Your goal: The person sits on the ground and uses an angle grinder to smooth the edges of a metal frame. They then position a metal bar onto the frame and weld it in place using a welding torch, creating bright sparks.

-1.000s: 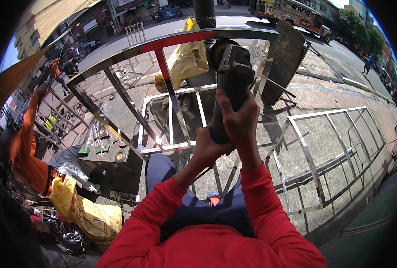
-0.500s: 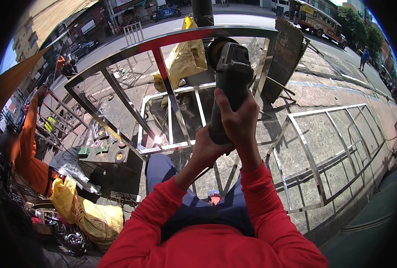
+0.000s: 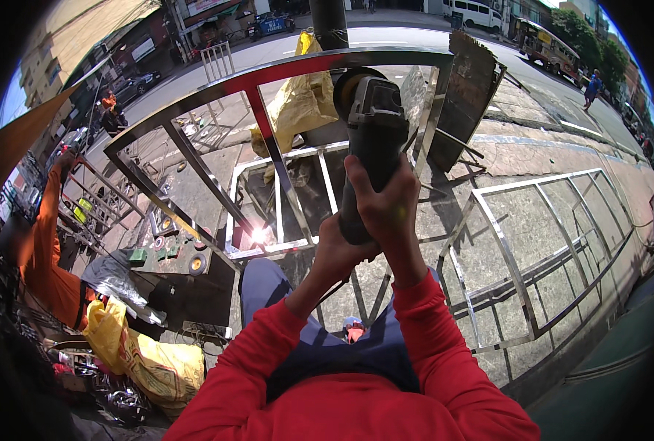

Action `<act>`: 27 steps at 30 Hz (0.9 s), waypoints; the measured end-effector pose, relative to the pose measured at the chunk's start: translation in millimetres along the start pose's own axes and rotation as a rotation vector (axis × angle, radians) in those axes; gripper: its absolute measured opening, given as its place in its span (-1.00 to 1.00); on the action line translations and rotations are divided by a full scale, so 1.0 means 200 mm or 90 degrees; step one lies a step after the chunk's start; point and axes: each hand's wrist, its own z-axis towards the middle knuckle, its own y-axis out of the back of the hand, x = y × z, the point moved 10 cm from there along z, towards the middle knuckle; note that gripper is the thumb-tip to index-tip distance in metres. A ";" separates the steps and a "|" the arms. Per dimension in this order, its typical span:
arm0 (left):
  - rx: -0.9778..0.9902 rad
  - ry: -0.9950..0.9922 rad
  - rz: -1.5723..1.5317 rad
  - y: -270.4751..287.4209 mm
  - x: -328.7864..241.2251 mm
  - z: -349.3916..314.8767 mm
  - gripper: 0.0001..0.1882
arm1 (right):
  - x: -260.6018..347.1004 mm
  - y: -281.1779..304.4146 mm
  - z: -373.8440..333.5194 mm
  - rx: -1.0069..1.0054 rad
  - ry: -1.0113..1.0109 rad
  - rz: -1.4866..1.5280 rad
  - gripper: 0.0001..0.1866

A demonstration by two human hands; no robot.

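Observation:
Both of my hands are wrapped around a dark angle grinder (image 3: 374, 136) that points away from me. My right hand (image 3: 388, 198) grips the body from the right side, thumb on top. Lower down, at the rear end, my left hand (image 3: 339, 250) holds it from the left. The grinder's disc (image 3: 354, 87) is at the far end, close to the far bar of a shiny metal frame (image 3: 290, 175); whether they touch I cannot tell. This frame stands tilted in front of me, its bars reflecting red.
A second metal frame (image 3: 499, 228) stands at the right, and a white-edged one (image 3: 327, 180) lies beyond my knees. Yellow sacks (image 3: 161, 360) lie at lower left, near a co-worker in orange (image 3: 51, 257). A table with discs (image 3: 183, 253) stands left; a dark panel (image 3: 459, 103) leans far right.
The grinder and both my hands have shifted slightly left and toward me along the far bar. In the street, a vehicle and a walking person have moved.

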 end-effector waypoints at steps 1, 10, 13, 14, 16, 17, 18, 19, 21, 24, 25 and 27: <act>-0.003 -0.001 -0.001 0.00 0.00 0.00 -0.56 | 0.00 0.00 0.00 0.004 -0.002 -0.008 -0.60; -0.029 -0.013 -0.025 0.02 0.01 -0.02 -0.68 | -0.01 -0.04 -0.02 0.022 0.004 -0.020 -0.60; -0.026 -0.015 -0.022 0.03 0.01 -0.02 -0.68 | 0.00 -0.04 -0.02 0.027 0.000 -0.026 -0.59; -0.026 -0.005 -0.018 0.03 0.01 -0.02 -0.69 | 0.00 -0.04 -0.02 0.021 -0.002 -0.036 -0.59; -0.015 0.007 -0.001 0.03 0.02 -0.02 -0.66 | 0.01 -0.04 -0.02 0.017 -0.001 -0.042 -0.59; -0.004 0.012 0.012 0.03 0.02 -0.02 -0.64 | 0.00 -0.04 -0.02 0.018 -0.003 -0.037 -0.59; 0.007 0.019 0.026 0.02 0.03 -0.02 -0.62 | -0.01 -0.04 -0.02 0.020 -0.017 -0.035 -0.58; 0.004 0.016 0.024 0.02 0.02 -0.02 -0.61 | -0.01 -0.04 -0.02 0.023 -0.007 -0.032 -0.58; 0.001 0.022 0.028 0.02 0.03 -0.02 -0.60 | -0.01 -0.03 -0.02 0.027 0.009 -0.021 -0.58; -0.022 0.016 -0.001 0.03 0.03 -0.03 -0.67 | -0.04 -0.02 -0.03 0.010 0.000 0.003 -0.46; -0.023 0.009 -0.010 0.02 0.02 -0.03 -0.67 | -0.04 -0.02 -0.03 0.007 0.009 0.003 -0.46; -0.025 0.008 -0.017 0.02 0.03 -0.03 -0.66 | -0.05 -0.02 -0.04 0.000 0.017 0.003 -0.46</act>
